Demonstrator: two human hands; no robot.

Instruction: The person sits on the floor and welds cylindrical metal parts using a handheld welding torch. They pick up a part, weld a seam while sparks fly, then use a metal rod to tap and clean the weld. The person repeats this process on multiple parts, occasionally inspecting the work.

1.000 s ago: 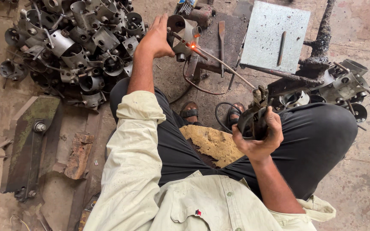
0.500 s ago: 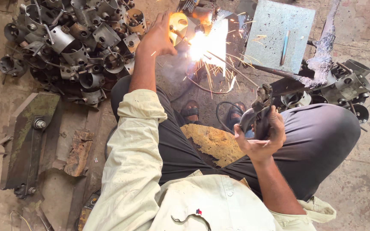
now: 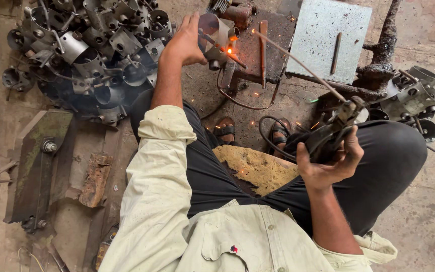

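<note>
My left hand (image 3: pixel 185 44) grips a small metal bracket part (image 3: pixel 216 35) with a short tube on it, held over the dark work plate (image 3: pixel 250 48) at the top. A spot on the part glows orange. My right hand (image 3: pixel 331 161) is closed around a black welding electrode holder (image 3: pixel 328 133). A long thin rod (image 3: pixel 298 63) runs from the holder up and left, its tip just right of the glowing part and apart from it. I sit with my knees wide, sandalled feet below the plate.
A heap of similar grey metal parts (image 3: pixel 91 50) lies at the upper left. More finished parts (image 3: pixel 414 95) sit at the right. A square steel sheet (image 3: pixel 333 38) leans at the top. A green steel fixture (image 3: pixel 41 166) and scrap lie at the left. A yellow foam pad (image 3: pixel 255 168) sits between my legs.
The bright welding arc and shower of sparks from half a second ago have gone out; only a small orange glow remains. The rod tip has drawn back to the right of the part.
</note>
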